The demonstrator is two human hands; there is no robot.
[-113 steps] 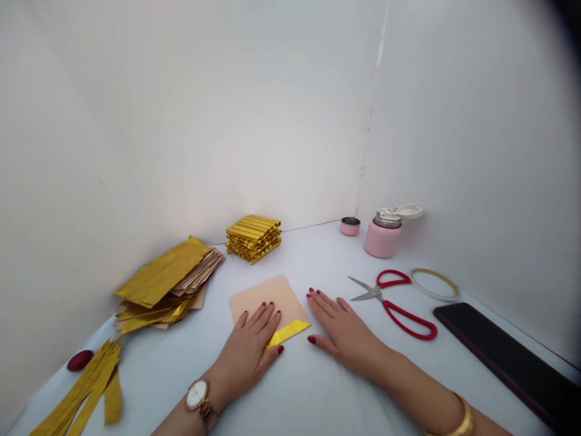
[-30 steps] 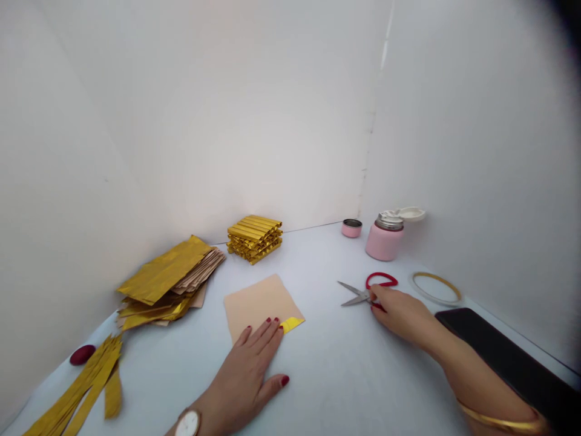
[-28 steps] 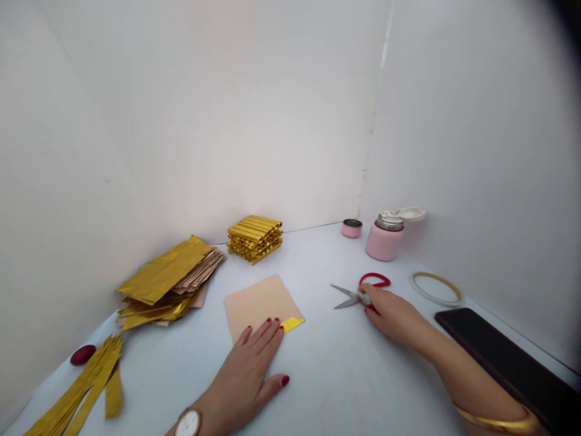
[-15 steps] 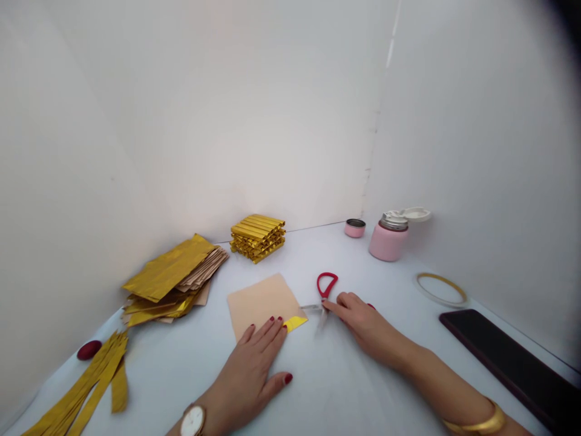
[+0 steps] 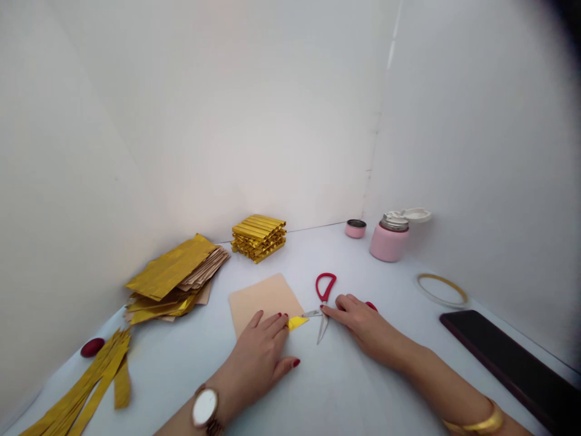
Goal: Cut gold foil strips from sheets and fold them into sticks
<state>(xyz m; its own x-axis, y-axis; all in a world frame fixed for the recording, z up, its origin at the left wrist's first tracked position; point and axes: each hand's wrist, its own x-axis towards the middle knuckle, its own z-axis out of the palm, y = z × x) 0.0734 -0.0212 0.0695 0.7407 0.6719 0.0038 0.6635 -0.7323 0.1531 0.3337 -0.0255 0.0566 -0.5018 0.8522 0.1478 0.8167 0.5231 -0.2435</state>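
A tan sheet of paper [image 5: 262,297] lies flat on the table, with a shiny yellow-gold folded corner [image 5: 297,321] on its near right side. My left hand [image 5: 261,351] rests on the sheet's near edge, its fingers stretched out and the fingertips by the gold part. Red-handled scissors [image 5: 325,286] lie spread apart, one blade pointing left to the sheet's edge and the other toward me. Over their second handle, mostly covered, is my right hand [image 5: 358,321], with its index fingertip on the pivot and the other fingers curled.
At left are a stack of gold and tan sheets [image 5: 172,266], gold strips [image 5: 95,375] and a dark red oval object [image 5: 92,347]. Behind stands a stack of gold tubes [image 5: 258,236]. At right are a pink flask [image 5: 389,244], its pink cup [image 5: 356,229], a tape roll [image 5: 442,288] and a black phone-like slab [image 5: 503,357].
My left hand has slid slightly up and right along the sheet. The scissors have shifted a little under my right hand, and their near blade, blurred before, is now sharp.
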